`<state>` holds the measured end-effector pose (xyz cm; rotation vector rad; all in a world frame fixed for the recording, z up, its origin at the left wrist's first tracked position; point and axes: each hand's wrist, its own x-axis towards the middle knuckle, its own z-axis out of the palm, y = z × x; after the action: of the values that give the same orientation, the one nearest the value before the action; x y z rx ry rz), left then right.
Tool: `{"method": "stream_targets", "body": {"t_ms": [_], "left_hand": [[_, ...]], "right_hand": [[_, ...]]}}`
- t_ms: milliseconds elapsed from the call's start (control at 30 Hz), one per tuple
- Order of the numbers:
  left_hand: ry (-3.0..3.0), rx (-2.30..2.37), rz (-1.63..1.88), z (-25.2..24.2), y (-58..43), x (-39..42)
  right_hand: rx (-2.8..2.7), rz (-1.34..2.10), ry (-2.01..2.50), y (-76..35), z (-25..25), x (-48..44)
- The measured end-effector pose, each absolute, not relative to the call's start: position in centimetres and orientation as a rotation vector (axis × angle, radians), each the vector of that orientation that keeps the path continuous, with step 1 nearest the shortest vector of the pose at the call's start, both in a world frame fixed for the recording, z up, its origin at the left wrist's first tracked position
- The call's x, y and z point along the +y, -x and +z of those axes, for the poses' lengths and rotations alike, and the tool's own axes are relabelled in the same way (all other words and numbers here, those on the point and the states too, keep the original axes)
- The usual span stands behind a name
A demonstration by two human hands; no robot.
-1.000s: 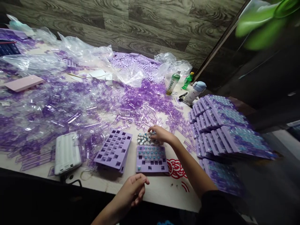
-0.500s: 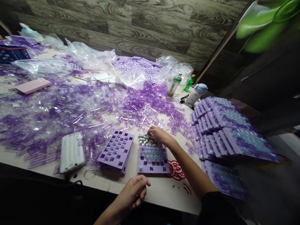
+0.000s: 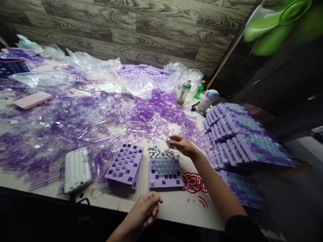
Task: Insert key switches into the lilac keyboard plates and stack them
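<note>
My right hand point(image 3: 182, 145) is raised just above a pile of small white-and-blue keyboard switches point(image 3: 155, 152), its fingertips pinched on some switches point(image 3: 168, 141). Nearer to me lies a purple keyboard plate point(image 3: 169, 182); blue switches fill its upper rows, while several lower square holes are bare. One more switch point(image 3: 152, 183) sits at its lower left corner. My left hand point(image 3: 147, 207) hovers at the table's front edge, below the plate, fingers curled inward; what they hold, if anything, is hidden.
Unfilled purple plates point(image 3: 125, 163) lie stacked left of the work, beside a white device point(image 3: 77, 169). Clear purple plastic pieces point(image 3: 83, 111) cover the left and middle. Filled plates point(image 3: 232, 134) form tall stacks at right, near a water bottle point(image 3: 208, 100). A green fan point(image 3: 275, 28) is overhead.
My right hand has lifted off the switch pile and moved right, with switches in its fingertips. My left hand stays curled in nearly the same place. The view has shifted slightly.
</note>
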<state>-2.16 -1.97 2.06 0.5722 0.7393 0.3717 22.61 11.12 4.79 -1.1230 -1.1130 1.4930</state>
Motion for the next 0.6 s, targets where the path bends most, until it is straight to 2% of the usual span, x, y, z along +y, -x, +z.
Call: {"method": "stream_targets", "body": {"t_ms": [167,400,500,600], "left_hand": [[-0.544,0.718,0.316,2.1,1.6,-2.1],[-0.525,0.713,0.244,2.3,0.9,-2.0],[-0.525,0.708,0.207,2.5,0.5,-2.0],[-0.534,0.694,0.183,2.9,0.2,-2.0]], "right_hand": [[-0.754,1.387,1.008,-24.5,4.4,7.2],[-0.199,1.458,0.833,-25.6,4.3,1.2],[-0.148,1.458,0.940,-25.8,3.7,-0.3],[-0.353,1.329,1.255,-25.6,3.0,-1.2]]}}
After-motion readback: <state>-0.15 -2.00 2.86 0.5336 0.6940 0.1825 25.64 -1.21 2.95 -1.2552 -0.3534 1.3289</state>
